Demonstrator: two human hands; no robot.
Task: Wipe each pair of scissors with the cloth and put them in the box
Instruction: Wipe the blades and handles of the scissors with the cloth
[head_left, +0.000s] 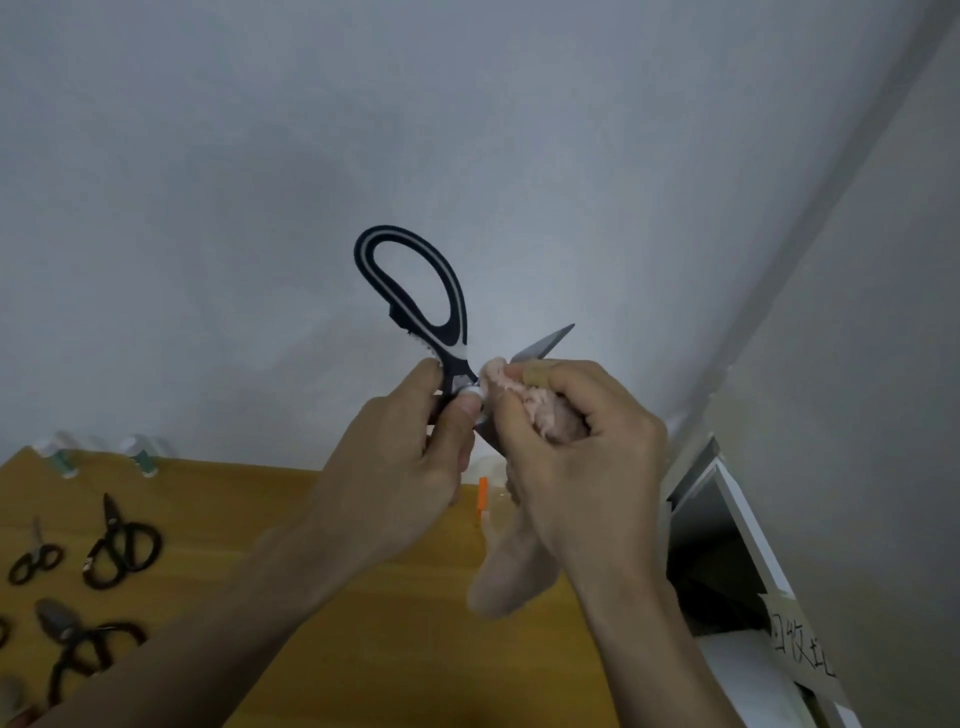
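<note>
Left hand (410, 447) pinched the kitchen scissors (415, 301) at the pivot, above the surface's (363, 623) far edge. Right hand (576, 441) clenched the pink cloth (524, 395) around one blade; wipe should run pivot to tip, fingers off the edge.

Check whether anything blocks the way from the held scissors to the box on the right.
Nothing visible does. The black-and-white scissors are held up by the left hand, the right hand wiping with the pink cloth. The box sits open, lower right.
</note>
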